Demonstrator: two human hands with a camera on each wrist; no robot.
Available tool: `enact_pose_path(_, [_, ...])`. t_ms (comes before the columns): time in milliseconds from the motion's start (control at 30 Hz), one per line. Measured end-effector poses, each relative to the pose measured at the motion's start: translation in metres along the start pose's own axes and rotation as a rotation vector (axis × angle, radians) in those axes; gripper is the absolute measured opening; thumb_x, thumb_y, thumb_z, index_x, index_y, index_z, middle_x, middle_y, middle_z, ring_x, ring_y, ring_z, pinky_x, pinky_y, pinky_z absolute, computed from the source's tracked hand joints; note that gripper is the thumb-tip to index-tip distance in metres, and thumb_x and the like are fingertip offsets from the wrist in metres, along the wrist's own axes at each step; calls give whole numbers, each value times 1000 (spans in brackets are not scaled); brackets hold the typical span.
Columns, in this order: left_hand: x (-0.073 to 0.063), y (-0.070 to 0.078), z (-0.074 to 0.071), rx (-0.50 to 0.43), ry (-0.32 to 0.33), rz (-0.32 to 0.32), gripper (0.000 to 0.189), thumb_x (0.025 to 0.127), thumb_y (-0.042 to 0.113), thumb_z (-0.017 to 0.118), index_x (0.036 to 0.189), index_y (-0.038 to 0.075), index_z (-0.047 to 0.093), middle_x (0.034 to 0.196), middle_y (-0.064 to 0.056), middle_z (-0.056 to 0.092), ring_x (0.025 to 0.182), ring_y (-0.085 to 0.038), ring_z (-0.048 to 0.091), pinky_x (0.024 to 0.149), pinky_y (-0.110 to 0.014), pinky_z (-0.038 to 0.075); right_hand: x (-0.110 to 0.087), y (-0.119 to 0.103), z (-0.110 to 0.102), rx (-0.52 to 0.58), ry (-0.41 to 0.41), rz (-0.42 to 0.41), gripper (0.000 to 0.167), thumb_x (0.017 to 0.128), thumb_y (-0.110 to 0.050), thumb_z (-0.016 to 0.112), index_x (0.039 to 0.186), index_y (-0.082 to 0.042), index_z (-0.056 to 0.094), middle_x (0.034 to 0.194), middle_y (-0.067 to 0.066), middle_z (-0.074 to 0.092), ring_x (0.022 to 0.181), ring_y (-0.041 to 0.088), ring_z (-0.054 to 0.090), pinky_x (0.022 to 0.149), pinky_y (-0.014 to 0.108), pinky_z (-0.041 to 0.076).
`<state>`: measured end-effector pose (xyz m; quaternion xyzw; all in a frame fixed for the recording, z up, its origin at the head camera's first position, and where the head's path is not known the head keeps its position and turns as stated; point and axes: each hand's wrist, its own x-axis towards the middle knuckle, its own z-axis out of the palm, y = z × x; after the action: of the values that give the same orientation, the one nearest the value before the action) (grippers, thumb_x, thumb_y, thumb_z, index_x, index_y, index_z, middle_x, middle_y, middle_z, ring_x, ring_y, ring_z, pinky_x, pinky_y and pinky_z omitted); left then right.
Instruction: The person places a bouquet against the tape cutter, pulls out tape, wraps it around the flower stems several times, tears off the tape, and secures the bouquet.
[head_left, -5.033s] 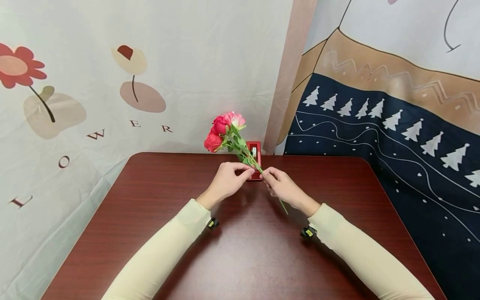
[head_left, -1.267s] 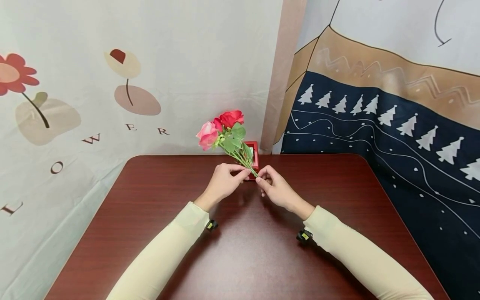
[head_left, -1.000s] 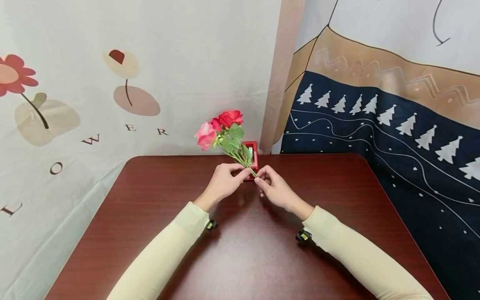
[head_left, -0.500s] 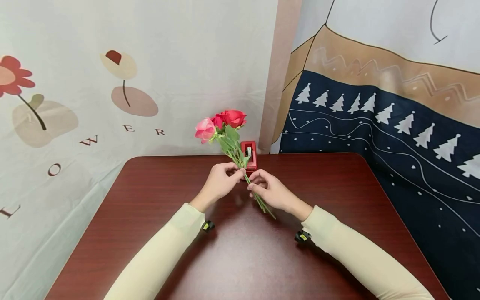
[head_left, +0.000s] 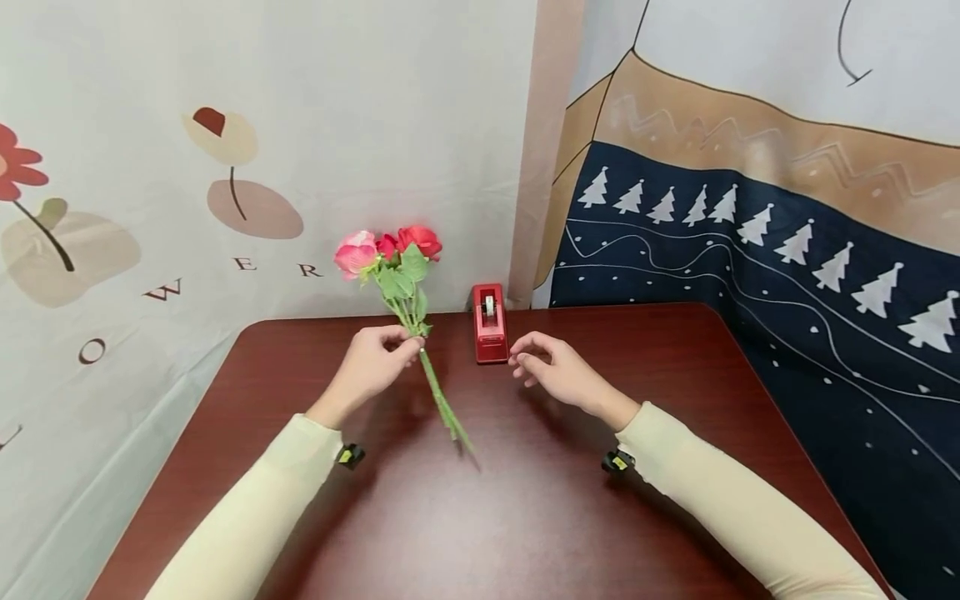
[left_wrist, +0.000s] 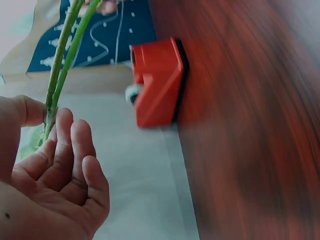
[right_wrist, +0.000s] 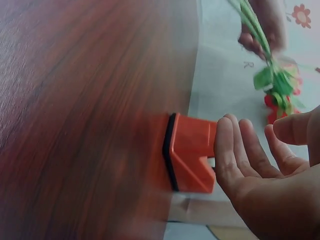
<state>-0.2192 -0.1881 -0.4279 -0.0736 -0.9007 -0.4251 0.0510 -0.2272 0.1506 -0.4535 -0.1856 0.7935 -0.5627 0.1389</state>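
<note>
My left hand [head_left: 378, 362] pinches a small bunch of flowers [head_left: 411, 275] by its green stems, between thumb and fingers. Red and pink rose-like blooms point up and away to the left, and the stem ends slant down to the right over the table. In the left wrist view the stems [left_wrist: 64, 65] come up from between the thumb and forefinger. My right hand [head_left: 558, 371] holds nothing, its fingers loosely bent, just right of a red tape dispenser [head_left: 491, 337]. That dispenser stands near the table's back edge with a pale roll in it.
A dark reddish-brown table [head_left: 570, 517] lies beneath both hands. Behind it hangs a pale curtain [head_left: 420, 125] printed with flowers and letters, and to the right a navy cloth [head_left: 675, 258] with white trees. Each wrist carries a small black camera.
My right hand has let go of the stems and drawn slightly right. The left hand has carried the flowers left, away from the tape dispenser, which now shows whole.
</note>
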Motion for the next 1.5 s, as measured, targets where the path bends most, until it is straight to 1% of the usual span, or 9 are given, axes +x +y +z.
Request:
enact_pose_path(200, [-10,-27,-35,101,-70,-65,22,103,30,71,91,14,78,77,-8,74,66,-11,62,61,-29,49,0,7,-9,2,23,52,19,113,-15,62,131,-10,67,131,25,74,113,39,77,90,35,67])
enact_pose_path(367, [-18,-44,-51,182,-127,-78,21,102,28,71,88,15,79,76,-9,74,68,-13,62,61,-30,49,0,12,-12,-2,33,59,19,113,-14,62,130,-9,67,132,27,73,111,36,78,90,37,66])
enact_pose_path(500, [-25,-59,-53,233,-171,-99,21,101,27,72,83,16,79,74,-8,75,69,-14,63,62,-29,48,1,13,-11,4,33,54,19,113,-14,62,130,-9,67,132,28,73,109,33,78,90,36,66])
enact_pose_path(667, [-27,-70,-49,268,-240,-139,27,100,28,72,77,16,75,66,2,69,68,-14,64,64,-30,47,2,13,-11,-4,30,58,22,113,-14,62,132,-6,67,132,28,73,108,30,78,89,33,66])
enact_pose_path(833, [-21,-76,-46,275,-281,-191,28,102,31,70,82,12,76,73,-3,74,73,-15,70,68,-32,51,0,10,-11,7,28,58,25,113,-13,61,134,0,66,131,29,73,110,36,77,90,36,66])
enact_pose_path(1100, [-24,-71,-44,363,-326,-209,27,104,31,69,87,13,78,82,-4,77,69,-15,55,66,-33,42,-1,11,-9,-27,-23,89,26,113,-16,62,135,-2,68,123,15,78,105,30,78,90,35,66])
enact_pose_path(1233, [-24,-65,-47,435,-328,-197,29,106,34,67,93,12,81,82,-3,76,75,-19,58,75,-36,45,-1,13,-11,-33,-47,88,26,113,-17,63,132,-1,69,119,15,78,99,25,78,87,35,66])
enact_pose_path(1400, [-23,-57,-54,500,-239,-153,40,109,36,62,119,3,82,108,-15,83,95,-31,74,89,-52,58,-3,13,-14,-43,-94,77,26,113,-17,63,128,2,70,114,21,78,94,27,79,83,34,67])
enact_pose_path(1500, [-22,-47,-56,509,-160,-120,43,109,36,60,125,1,80,105,-17,81,90,-32,73,85,-52,57,-5,10,-15,-70,-121,69,26,113,-19,63,127,2,71,110,20,79,91,27,80,80,34,66])
